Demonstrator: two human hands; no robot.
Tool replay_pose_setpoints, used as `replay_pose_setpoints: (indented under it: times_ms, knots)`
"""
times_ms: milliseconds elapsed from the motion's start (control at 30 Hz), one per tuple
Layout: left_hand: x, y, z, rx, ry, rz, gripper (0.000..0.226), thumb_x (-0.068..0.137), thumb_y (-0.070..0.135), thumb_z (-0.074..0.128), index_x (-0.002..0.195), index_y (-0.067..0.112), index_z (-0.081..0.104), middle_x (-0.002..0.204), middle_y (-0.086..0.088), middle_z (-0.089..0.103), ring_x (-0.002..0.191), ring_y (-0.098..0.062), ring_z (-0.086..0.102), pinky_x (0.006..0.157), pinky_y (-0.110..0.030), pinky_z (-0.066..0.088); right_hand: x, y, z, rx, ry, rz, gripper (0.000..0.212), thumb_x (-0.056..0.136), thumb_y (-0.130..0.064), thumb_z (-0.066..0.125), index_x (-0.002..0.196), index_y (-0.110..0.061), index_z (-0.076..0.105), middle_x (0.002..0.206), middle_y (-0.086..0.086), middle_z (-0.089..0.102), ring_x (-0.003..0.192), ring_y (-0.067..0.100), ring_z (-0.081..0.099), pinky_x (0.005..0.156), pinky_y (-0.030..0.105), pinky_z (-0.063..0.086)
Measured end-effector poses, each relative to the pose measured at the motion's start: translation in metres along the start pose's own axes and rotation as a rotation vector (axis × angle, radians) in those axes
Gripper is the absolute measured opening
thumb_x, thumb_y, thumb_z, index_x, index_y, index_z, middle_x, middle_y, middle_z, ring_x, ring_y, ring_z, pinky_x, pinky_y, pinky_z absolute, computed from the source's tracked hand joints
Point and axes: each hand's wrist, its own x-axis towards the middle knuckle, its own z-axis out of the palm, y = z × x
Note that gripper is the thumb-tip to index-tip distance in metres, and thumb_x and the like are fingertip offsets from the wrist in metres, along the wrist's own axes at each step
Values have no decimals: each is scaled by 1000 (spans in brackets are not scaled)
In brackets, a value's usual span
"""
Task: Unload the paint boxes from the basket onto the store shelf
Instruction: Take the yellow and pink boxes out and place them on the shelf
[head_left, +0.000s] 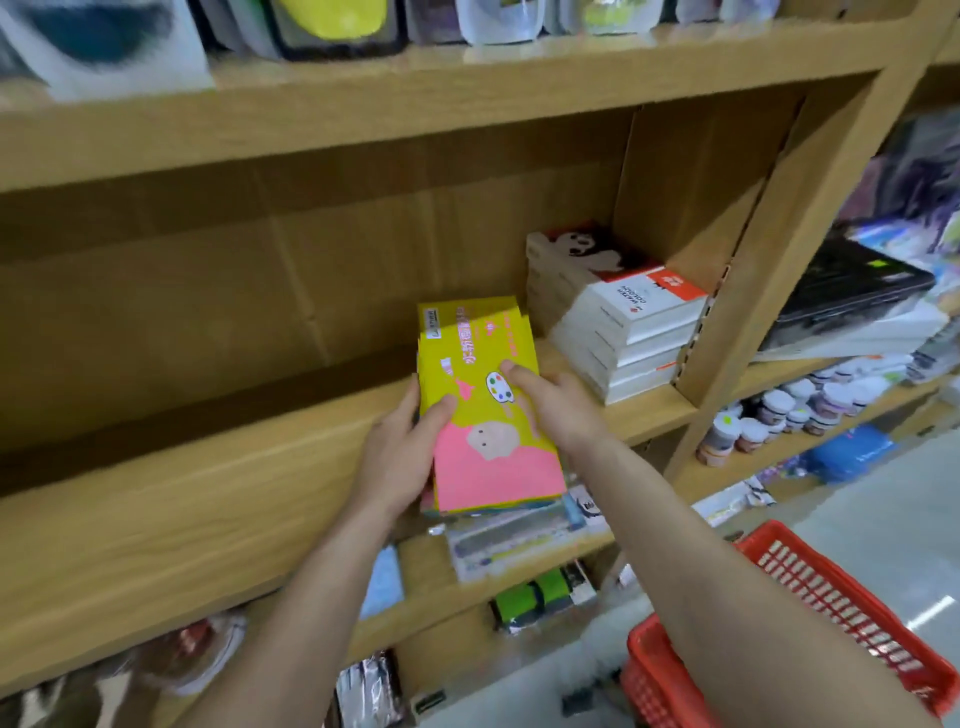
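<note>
Bright, even indoor light fills the scene, with a pale glare streak on the floor (930, 612) at lower right. Shadow darkens the recess behind the shelf (208, 493) board. Packets (104, 47) at upper left are smeared with blur, and straight boards bow toward the frame's edges.

Left of the paint boxes (483, 395) gripped between my left hand (400, 452) and right hand (558, 408), the shelf board (208, 467) gives open room, wide and deep, up to the upper board (363, 109). On my right the stack of white boxes (623, 322) fills the corner by the upright post (753, 291); the cardboard back (208, 291) closes the rear. The red basket (841, 587) sits below my right forearm.
</note>
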Motion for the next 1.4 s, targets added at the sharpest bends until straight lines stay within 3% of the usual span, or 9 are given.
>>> replay_pose_setpoints:
  times_ms: [167,300,433,600,733,967,1100,1200,1400]
  knots:
    - [13,-5,2,35,4,-97,44,86,65,48,110,38,73,91,13,79,96,-16,72,76,-28,45,24,0,-3,32,-59,59,28,90,-38,69,94,-12,78,95,9,79,78,22,74,80,36,59]
    - [-16,-21,-2,-185,-71,-62,23,84,62,59,105,68,67,108,37,73,104,15,66,79,-8,47,-1,17,-20,112,11,-51,48,81,-45,67,124,-26,68,116,-2,75,107,17,71,88,31,55]
    - [-44,-38,9,-253,-88,-62,53,78,68,61,130,69,49,124,51,57,120,26,50,91,-1,40,-50,45,-26,-57,-146,-218,50,83,-58,60,132,-56,52,114,-36,69,106,-16,63,79,2,43]
    - [-23,-25,38,-159,-67,-40,82,78,79,51,153,49,35,114,60,54,110,33,48,95,-15,37,-24,48,-25,-13,-40,-247,48,101,-41,55,147,-33,48,131,-17,64,120,2,59,97,26,45]
    - [4,-8,68,-136,-57,-37,85,78,81,45,155,48,34,134,30,61,130,-4,55,110,-33,40,-11,47,-34,-99,138,-314,31,103,-49,49,130,-34,55,120,-21,66,110,-4,62,82,14,45]
    - [39,9,91,39,-170,-73,107,73,89,34,163,35,17,160,6,45,150,-21,35,123,-44,26,-37,98,-76,-516,243,-341,57,98,-34,59,150,-15,44,136,-2,58,128,18,51,96,24,39]
    - [11,2,79,13,-22,26,70,92,64,49,153,29,46,138,20,54,126,1,51,93,-6,34,-47,114,-110,-661,181,-346,58,96,-39,63,147,-15,49,134,3,59,124,22,53,93,28,42]
    - [-39,-11,72,63,130,218,35,89,53,54,121,40,62,117,15,65,98,12,59,79,-2,40,-57,141,-147,-678,241,-240,55,93,-45,64,140,-17,56,132,3,61,119,21,57,87,25,40]
    - [-95,-40,158,347,-337,260,20,92,22,70,101,38,63,102,18,65,96,-2,63,77,-14,48,-97,240,-232,-725,325,126,52,91,-42,68,135,-14,61,134,9,62,122,29,59,94,37,46]
